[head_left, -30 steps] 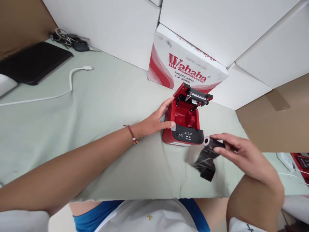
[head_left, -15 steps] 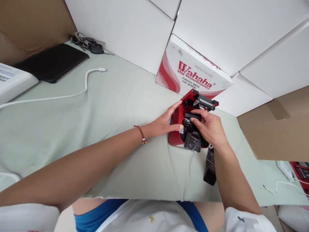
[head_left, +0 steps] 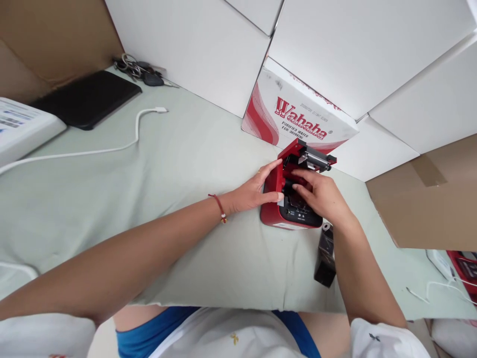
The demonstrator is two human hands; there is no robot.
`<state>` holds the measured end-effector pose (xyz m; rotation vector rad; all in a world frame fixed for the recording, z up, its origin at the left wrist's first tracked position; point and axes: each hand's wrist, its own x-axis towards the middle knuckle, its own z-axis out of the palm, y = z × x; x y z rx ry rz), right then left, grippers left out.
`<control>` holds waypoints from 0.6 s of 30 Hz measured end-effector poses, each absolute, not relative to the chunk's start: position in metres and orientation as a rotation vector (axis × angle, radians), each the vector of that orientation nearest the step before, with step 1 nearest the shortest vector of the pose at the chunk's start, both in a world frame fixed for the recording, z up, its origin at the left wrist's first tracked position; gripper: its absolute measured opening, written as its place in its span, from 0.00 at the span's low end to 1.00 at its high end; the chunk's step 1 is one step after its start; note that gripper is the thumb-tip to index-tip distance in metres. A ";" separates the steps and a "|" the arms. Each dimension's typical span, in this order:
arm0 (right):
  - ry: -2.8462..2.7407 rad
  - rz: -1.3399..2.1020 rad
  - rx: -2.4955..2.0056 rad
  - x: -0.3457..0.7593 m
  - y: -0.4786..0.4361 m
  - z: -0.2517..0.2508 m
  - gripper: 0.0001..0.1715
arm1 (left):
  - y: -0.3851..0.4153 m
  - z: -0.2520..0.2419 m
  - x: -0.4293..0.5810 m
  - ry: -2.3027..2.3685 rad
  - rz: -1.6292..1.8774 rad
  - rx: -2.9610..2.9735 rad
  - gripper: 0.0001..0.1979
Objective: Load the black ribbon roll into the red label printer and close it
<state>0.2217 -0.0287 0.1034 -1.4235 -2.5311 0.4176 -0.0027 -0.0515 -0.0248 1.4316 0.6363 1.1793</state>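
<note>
A red and black label printer [head_left: 272,213] stands on the cloth with its lid [head_left: 292,149] raised. My left hand [head_left: 253,193] braces its left side, thumb on the front rim and fingers spread toward the lid hinge. My right hand [head_left: 324,196] reaches into the open bay, thumb and fingers bent about a black roll [head_left: 288,187] that sits low inside. The hand hides most of the roll, so its grip shows only in part. Just right of the printer a black oblong box [head_left: 325,261] lies near my right forearm, with a small white roll end [head_left: 326,226] at its top.
Behind the printer a Wahaha carton [head_left: 298,112] leans on white boxes [head_left: 328,44]. A brown carton [head_left: 428,199] stands at right. Keys [head_left: 139,69], a black tablet-like slab [head_left: 93,97], a white device [head_left: 28,129] and a white cable [head_left: 136,132] lie at left.
The black roll has gone down into the printer bay with my right hand. Its loose black flap no longer hangs over the front, so the front panel shows. My left hand stays put.
</note>
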 end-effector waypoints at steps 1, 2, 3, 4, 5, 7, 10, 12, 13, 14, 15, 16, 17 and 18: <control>-2.514 0.397 -1.345 0.223 -0.039 0.105 0.20 | -0.051 -0.025 -0.002 0.633 1.188 1.429 0.53; -2.485 0.357 -1.264 0.225 -0.052 0.106 0.18 | -0.051 -0.026 -0.002 0.629 1.194 1.427 0.54; -2.451 0.299 -1.182 0.227 -0.066 0.105 0.17 | -0.051 -0.026 -0.002 0.623 1.197 1.425 0.54; -2.425 0.227 -1.105 0.229 -0.081 0.103 0.16 | -0.051 -0.026 -0.002 0.618 1.197 1.423 0.54; -2.417 0.152 -1.035 0.231 -0.096 0.098 0.17 | -0.051 -0.026 -0.002 0.614 1.191 1.421 0.55; -2.437 0.010 -0.929 0.235 -0.121 0.084 0.21 | -0.052 -0.026 -0.002 0.614 1.179 1.422 0.54; -2.443 -0.136 -0.878 0.239 -0.143 0.057 0.31 | -0.052 -0.025 -0.003 0.611 1.183 1.424 0.54; -2.381 -0.190 -0.892 0.240 -0.149 0.042 0.36 | -0.052 -0.024 -0.004 0.607 1.177 1.428 0.54; -2.349 -0.203 -0.895 0.241 -0.150 0.036 0.37 | -0.052 -0.024 -0.005 0.609 1.167 1.431 0.54; -2.321 -0.209 -0.895 0.241 -0.151 0.032 0.38 | -0.052 -0.023 -0.005 0.615 1.156 1.434 0.54; -2.297 -0.209 -0.891 0.241 -0.150 0.029 0.38 | -0.052 -0.022 -0.006 0.622 1.147 1.436 0.54; -2.277 -0.203 -0.884 0.241 -0.150 0.028 0.38 | -0.053 -0.021 -0.006 0.627 1.146 1.434 0.54; -2.262 -0.193 -0.877 0.241 -0.149 0.027 0.38 | -0.054 -0.021 -0.006 0.632 1.150 1.428 0.55; -2.249 -0.180 -0.871 0.241 -0.149 0.026 0.39 | -0.055 -0.021 -0.006 0.641 1.156 1.421 0.56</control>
